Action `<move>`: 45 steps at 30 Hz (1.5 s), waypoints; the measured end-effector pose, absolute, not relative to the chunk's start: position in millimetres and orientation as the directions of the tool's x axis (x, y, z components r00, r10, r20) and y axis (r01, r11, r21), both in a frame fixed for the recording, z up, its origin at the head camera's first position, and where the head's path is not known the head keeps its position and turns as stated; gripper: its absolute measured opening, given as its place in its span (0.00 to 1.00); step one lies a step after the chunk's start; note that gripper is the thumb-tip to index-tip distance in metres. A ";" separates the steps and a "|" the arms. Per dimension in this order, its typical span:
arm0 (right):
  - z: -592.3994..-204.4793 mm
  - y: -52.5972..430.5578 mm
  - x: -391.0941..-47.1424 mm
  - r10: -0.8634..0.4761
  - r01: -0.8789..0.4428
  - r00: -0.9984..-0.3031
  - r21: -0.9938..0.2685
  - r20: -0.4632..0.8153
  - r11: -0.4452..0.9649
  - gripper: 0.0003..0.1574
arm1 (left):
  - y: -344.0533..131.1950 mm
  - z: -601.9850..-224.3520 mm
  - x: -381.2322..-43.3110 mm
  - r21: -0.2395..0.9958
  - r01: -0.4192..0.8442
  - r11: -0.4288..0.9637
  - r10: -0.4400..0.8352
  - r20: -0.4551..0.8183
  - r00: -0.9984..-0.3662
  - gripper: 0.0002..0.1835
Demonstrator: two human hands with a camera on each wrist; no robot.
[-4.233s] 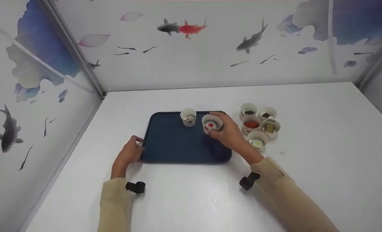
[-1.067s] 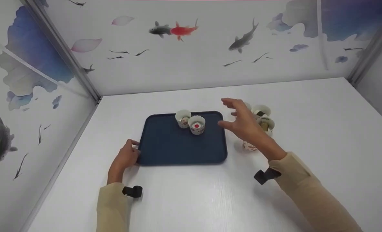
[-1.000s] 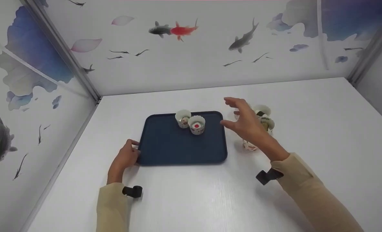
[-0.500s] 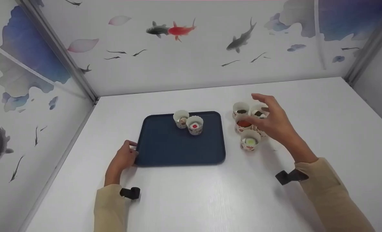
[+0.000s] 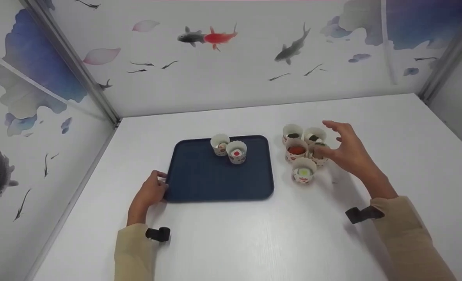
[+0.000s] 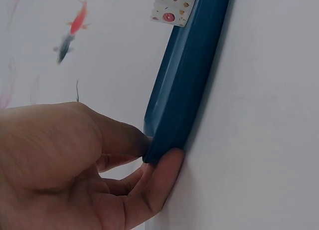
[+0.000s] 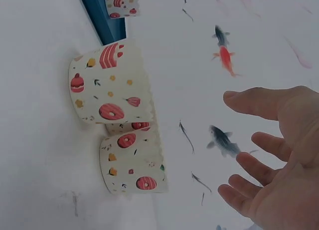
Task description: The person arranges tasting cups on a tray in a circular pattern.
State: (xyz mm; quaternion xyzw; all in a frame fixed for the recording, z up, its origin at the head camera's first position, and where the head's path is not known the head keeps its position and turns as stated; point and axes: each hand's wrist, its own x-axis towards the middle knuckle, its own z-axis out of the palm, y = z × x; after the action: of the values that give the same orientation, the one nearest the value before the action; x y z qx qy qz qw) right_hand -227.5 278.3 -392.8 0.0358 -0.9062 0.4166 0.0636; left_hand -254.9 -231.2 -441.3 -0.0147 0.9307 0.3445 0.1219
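Plainly, the clustered cups (image 5: 299,155) lie left of my spread, empty right hand (image 5: 352,152); my left hand (image 5: 150,190) pinches the tray (image 5: 215,177).

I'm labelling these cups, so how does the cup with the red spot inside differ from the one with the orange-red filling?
The red-spot cup stands on the blue tray, while the orange-red cup stands on the white table. Inside, the red-spot cup shows something white with a small red mark; the orange-red cup shows orange-red contents. Both are pale, upright cups with printed outsides.
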 end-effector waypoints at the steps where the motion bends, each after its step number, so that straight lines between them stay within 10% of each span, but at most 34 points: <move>1: -394.2 280.6 -228.1 -0.016 -0.116 -0.990 -0.750 0.140 0.652 0.48 | -231.2 -441.3 -255.0 0.639 -0.111 0.761 0.056 -0.236 -0.970 0.21; 45: -439.6 300.9 -249.9 -0.047 0.143 -0.973 -0.755 -0.225 0.640 0.57 | -230.2 -443.5 -254.6 0.614 -0.134 0.778 0.036 -0.257 -0.966 0.21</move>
State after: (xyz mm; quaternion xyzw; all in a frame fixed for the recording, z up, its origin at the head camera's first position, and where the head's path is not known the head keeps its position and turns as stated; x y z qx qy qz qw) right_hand -249.9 300.9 -439.6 -0.0267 -0.8986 0.4232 -0.1125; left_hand -254.6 -230.2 -443.5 -0.0261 0.9341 0.3322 0.1282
